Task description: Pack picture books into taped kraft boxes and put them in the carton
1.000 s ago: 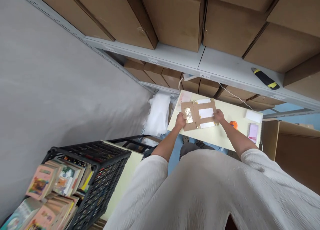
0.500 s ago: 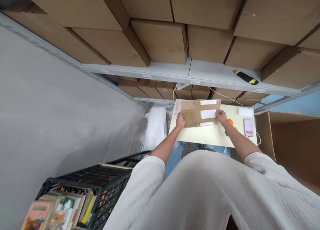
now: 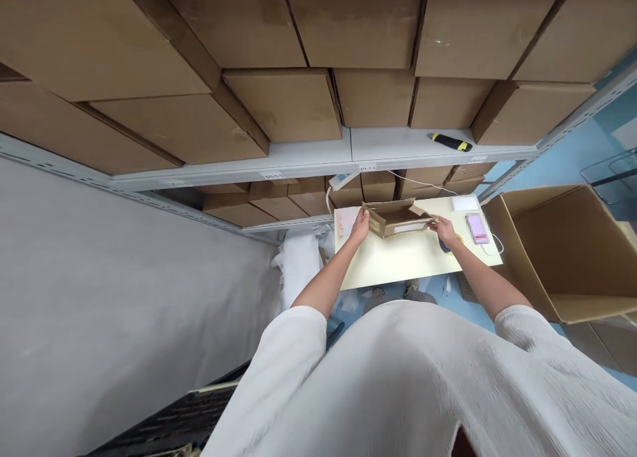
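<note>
A shallow cardboard box (image 3: 387, 227) is tilted over the table, its open side showing a hollow inside. White label strips run along its near wall. My left hand (image 3: 360, 227) is closed on the box's left end, thumb at the top edge. At the right end, my right hand (image 3: 442, 231) pinches the cardboard near a corner. Beneath my right wrist lies a dark and yellow round item (image 3: 443, 246), mostly covered, perhaps a tape roll. Both hands are above the pale yellow table (image 3: 383, 268).
On the table's right are a phone (image 3: 477, 228) and a white stack (image 3: 464, 203). A large open carton (image 3: 572, 251) stands to the right. Cardboard boxes fill the shelf (image 3: 308, 153), where a utility knife (image 3: 450, 142) lies. White wrapping (image 3: 300, 261) is left of the table.
The cardboard has turned from its flat, labelled face towards me to its open hollow side. Both hands keep hold of its ends. My view has swung to the right.
</note>
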A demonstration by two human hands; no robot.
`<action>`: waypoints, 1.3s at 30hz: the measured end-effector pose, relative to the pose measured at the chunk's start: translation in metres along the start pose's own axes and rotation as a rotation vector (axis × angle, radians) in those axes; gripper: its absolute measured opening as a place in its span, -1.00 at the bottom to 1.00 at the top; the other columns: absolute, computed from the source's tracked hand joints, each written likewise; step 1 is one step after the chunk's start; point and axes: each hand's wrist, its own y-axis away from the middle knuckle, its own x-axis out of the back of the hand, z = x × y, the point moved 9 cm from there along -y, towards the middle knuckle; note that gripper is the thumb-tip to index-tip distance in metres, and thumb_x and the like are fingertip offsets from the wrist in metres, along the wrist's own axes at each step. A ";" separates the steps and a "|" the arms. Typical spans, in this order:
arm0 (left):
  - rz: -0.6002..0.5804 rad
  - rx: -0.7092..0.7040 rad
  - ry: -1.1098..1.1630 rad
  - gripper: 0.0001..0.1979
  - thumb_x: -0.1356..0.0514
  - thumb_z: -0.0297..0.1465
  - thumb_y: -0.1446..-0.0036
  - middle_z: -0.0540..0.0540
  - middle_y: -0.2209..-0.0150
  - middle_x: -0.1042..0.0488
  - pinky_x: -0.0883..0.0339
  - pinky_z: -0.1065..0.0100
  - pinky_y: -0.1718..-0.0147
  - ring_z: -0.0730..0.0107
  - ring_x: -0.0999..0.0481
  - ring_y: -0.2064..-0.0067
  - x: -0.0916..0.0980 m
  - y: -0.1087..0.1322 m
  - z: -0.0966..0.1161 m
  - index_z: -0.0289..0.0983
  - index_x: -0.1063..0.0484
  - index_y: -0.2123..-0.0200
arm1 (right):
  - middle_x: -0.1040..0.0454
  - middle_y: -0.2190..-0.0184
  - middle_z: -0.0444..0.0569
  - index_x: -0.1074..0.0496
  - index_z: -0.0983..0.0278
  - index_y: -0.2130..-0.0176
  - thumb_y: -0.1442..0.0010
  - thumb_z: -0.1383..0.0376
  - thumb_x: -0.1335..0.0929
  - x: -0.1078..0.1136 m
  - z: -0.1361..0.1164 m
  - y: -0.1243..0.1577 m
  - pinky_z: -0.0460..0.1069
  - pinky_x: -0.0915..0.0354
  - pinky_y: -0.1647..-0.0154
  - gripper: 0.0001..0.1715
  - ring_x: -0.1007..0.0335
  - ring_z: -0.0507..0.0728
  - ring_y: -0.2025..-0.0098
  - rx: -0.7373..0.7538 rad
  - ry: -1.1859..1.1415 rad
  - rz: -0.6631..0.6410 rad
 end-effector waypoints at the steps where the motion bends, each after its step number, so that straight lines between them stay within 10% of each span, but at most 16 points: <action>1: -0.015 0.010 0.012 -0.24 -0.07 0.16 -0.48 -0.24 -0.43 -0.49 -0.17 0.07 -0.50 0.01 -0.30 -0.56 -0.002 0.001 0.001 -0.17 -0.31 -0.50 | -0.69 0.09 0.06 -0.61 0.22 -0.07 -0.28 0.08 -0.35 0.001 0.001 0.004 0.19 -0.58 -0.20 -0.52 -0.70 0.24 0.01 -0.031 -0.077 0.003; 12: -0.209 0.016 0.044 -0.36 -0.26 -0.22 -0.37 -0.26 -0.42 -0.49 -0.40 0.06 -0.38 0.02 -0.55 -0.36 -0.028 0.011 0.022 -0.20 -0.37 -0.46 | -0.68 0.04 0.09 -0.61 0.21 -0.07 -0.36 -0.01 -0.44 -0.005 -0.026 0.012 0.10 -0.57 -0.05 -0.55 -0.63 0.18 0.11 -0.062 0.090 -0.195; 22: -0.065 -0.027 0.024 -0.23 -0.23 -0.46 -0.22 -0.26 -0.51 -0.33 -0.51 0.13 -0.27 0.16 -0.55 -0.30 -0.011 0.009 0.033 -0.14 -0.30 -0.51 | -0.52 -0.33 0.12 -0.69 0.17 -0.03 -0.45 -0.24 -0.31 -0.023 -0.065 -0.001 0.17 -0.57 -0.12 -0.34 -0.51 0.35 -0.22 0.092 0.264 -0.306; 28: -0.127 -0.084 -0.064 -0.57 -0.10 -0.14 -0.47 -0.16 -0.48 -0.38 -0.34 0.07 -0.42 0.07 -0.38 -0.49 0.000 0.020 0.044 -0.04 -0.57 -0.26 | -0.57 -0.28 0.12 -0.49 0.11 -0.25 -0.44 -0.32 -0.29 -0.020 -0.065 0.004 0.18 -0.53 -0.16 -0.26 -0.59 0.28 -0.14 0.046 0.126 -0.330; 35: -0.412 -0.067 -0.329 0.20 -0.60 0.13 0.14 -0.25 -0.70 0.20 -0.16 0.01 -0.53 -0.26 0.02 -0.67 -0.016 0.032 0.030 -0.05 -0.31 -0.53 | -0.50 -0.38 0.07 -0.33 0.00 -0.48 -0.47 -0.27 -0.26 -0.019 -0.062 0.003 0.18 -0.52 -0.23 -0.20 -0.57 0.30 -0.25 0.043 0.142 -0.345; 39: -0.367 -0.102 -0.347 0.09 -0.56 0.06 0.01 -0.28 -0.69 0.12 -0.14 0.00 -0.54 -0.25 0.01 -0.66 -0.017 0.024 0.036 -0.10 -0.32 -0.52 | -0.49 -0.39 0.06 -0.37 0.00 -0.47 -0.48 -0.26 -0.26 -0.022 -0.059 0.001 0.22 -0.50 -0.28 -0.22 -0.53 0.31 -0.29 0.040 0.146 -0.343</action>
